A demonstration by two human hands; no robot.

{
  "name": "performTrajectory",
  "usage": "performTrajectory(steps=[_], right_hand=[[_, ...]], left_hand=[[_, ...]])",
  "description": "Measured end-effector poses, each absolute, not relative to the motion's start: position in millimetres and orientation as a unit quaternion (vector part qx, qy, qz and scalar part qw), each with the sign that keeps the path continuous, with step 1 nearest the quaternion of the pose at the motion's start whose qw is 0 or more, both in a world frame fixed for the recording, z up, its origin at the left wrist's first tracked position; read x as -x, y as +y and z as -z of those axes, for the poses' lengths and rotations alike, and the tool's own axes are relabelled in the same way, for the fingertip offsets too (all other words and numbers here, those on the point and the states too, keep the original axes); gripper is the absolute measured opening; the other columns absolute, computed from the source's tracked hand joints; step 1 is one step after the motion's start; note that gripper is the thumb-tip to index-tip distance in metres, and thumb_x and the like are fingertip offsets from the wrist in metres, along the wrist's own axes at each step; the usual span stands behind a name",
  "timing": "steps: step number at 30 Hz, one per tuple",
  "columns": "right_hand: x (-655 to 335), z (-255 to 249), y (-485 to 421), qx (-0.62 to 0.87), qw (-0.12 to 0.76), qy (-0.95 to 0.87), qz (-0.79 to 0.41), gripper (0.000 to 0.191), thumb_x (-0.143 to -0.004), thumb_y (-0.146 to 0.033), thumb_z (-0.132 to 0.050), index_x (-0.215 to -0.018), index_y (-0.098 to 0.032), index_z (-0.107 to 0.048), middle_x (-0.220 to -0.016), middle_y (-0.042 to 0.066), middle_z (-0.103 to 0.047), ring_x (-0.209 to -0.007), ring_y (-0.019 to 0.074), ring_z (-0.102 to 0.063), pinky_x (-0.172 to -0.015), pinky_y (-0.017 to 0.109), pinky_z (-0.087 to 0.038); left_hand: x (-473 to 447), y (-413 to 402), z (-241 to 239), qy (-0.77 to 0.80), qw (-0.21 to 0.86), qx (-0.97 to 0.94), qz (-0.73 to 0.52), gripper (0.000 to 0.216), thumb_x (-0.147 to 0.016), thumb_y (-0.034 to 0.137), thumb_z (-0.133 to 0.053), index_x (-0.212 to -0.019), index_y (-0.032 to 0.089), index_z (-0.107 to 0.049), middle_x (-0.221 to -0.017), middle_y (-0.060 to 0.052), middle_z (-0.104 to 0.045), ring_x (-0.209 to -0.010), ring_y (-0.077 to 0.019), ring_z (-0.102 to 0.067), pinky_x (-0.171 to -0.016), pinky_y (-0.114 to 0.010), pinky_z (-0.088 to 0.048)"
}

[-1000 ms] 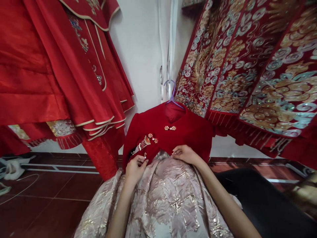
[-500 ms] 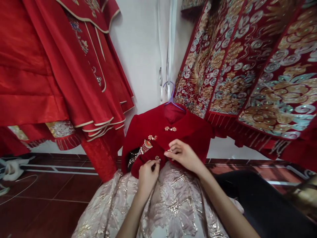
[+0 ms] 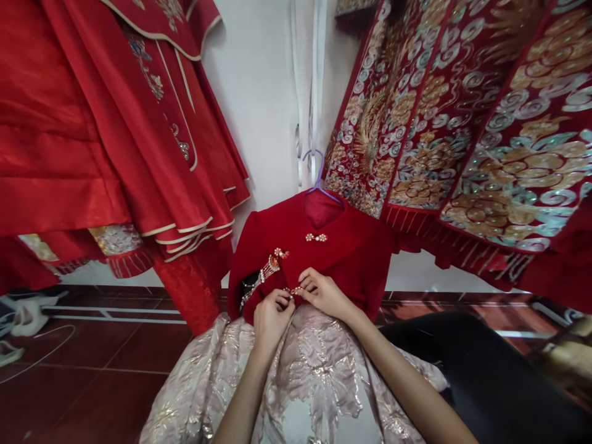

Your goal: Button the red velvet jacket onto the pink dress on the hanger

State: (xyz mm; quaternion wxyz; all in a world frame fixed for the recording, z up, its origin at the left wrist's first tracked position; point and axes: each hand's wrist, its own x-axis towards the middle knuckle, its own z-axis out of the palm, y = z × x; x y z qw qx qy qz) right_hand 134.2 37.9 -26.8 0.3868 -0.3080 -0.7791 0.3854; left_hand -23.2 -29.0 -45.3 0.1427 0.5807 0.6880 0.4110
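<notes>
A red velvet jacket (image 3: pixel 361 246) on a purple hanger (image 3: pixel 317 176) faces me, its lower part over a shiny pale pink skirt (image 3: pixel 319 370). Near the lower front edge, my left hand (image 3: pixel 271 314) pinches one side of a jeweled clasp (image 3: pixel 292 291). Opposite it, my right hand (image 3: pixel 325 296) pinches the other side, fingertips almost touching the left ones. Whether the halves are joined is too small to tell. Higher up, another jeweled clasp (image 3: pixel 316 238) spans the jacket front. A beaded tassel ornament (image 3: pixel 269 269) hangs on the left side.
Red garments with cream piping (image 3: pixel 194 154) hang at left, and heavily embroidered red garments (image 3: pixel 430 123) at right. A black surface (image 3: pixel 481 376) lies right of the skirt. White shoes (image 3: pixel 28 317) rest near a floor rail (image 3: pixel 120 314) on the dark tiles.
My right hand has moved left and slightly down, bringing its side of the clasp up to my left hand. The jacket's right front panel has come across with it.
</notes>
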Motion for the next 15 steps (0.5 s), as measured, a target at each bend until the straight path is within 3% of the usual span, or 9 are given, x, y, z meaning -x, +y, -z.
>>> performTrajectory(steps=[6,15], right_hand=[[-147,-5,22,0.273,0.367,-0.824,-0.333,0.003,-0.085,-0.019,-0.053,-0.086,-0.022,-0.054,-0.083,0.0,-0.063,-0.07,0.0117,-0.061,-0.061,0.021,-0.047],[-135,12,25,0.272,0.326,-0.861,-0.281,0.021,-0.084,-0.009,-0.053,-0.092,-0.023,-0.067,-0.087,0.001,-0.064,-0.076,0.0135,-0.06,-0.069,0.023,-0.046]], left_hand=[[24,-31,45,0.691,0.143,-0.572,-0.417,0.007,-0.071,0.022,-0.061,-0.077,0.022,-0.061,-0.067,0.004,-0.066,-0.057,-0.0111,-0.061,-0.057,-0.02,-0.04],[26,-24,45,0.702,0.133,-0.586,-0.381,0.009,-0.071,0.029,-0.065,-0.077,0.022,-0.062,-0.068,0.003,-0.067,-0.063,-0.0135,-0.063,-0.058,-0.022,-0.038]])
